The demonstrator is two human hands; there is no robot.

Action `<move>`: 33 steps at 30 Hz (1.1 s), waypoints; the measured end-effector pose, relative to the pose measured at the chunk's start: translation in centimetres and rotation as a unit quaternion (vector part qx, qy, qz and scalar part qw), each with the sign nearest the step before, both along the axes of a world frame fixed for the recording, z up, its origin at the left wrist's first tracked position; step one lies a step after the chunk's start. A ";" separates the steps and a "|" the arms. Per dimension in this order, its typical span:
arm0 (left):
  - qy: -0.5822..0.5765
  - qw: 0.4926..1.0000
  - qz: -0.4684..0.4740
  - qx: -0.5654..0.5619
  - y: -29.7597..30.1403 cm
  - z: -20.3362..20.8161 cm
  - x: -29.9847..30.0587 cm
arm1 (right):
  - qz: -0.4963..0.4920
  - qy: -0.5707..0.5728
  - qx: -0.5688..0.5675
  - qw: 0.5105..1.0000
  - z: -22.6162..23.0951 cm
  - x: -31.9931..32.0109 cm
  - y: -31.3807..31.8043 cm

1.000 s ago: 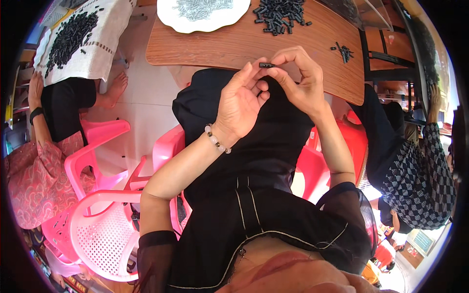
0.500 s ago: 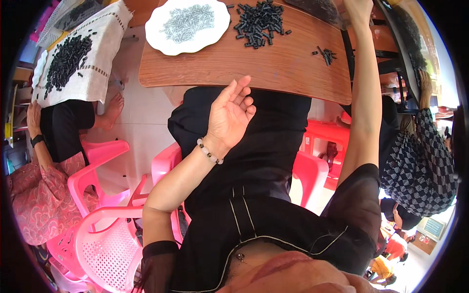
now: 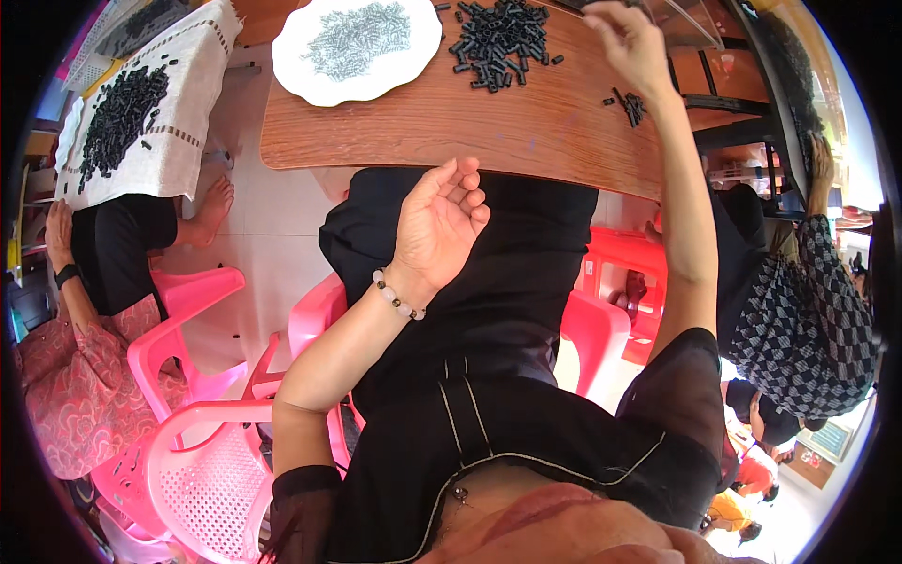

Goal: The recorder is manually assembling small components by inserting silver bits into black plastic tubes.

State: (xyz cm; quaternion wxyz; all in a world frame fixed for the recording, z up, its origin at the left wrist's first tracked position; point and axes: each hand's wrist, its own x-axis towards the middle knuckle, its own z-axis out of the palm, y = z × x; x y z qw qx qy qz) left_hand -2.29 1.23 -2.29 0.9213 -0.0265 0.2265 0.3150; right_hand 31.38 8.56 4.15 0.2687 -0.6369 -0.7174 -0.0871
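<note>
My left hand (image 3: 438, 226) hovers palm up at the table's front edge. Its fingers curl loosely, nothing shows in them, and a bead bracelet circles the wrist. Over the table's far right, my right hand (image 3: 635, 49) is raised with fingers apart and nothing visible in it. Beyond and left of it lies a heap of short black tubular pieces (image 3: 501, 42). A small group of thin dark pieces (image 3: 630, 108) lies below the right hand. On the left, a white scalloped plate (image 3: 291, 70) bears many small clear pieces (image 3: 362, 42).
The brown wooden table (image 3: 404, 132) spans the front. At left, a cloth-covered table (image 3: 193, 103) carries another black heap (image 3: 122, 122), with a seated person (image 3: 94, 367) beside it. Pink plastic chairs (image 3: 207, 479) stand at left. Another person in a checked top (image 3: 799, 320) is at right.
My right hand has come back from beyond the table's far right edge, moving left and nearer over the table. My left hand has hardly moved.
</note>
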 end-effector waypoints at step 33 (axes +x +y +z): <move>0.125 0.958 0.072 0.246 0.2 1.8 0.6 | 0.170 0.227 -0.089 0.955 1.1 -15.0 -7.5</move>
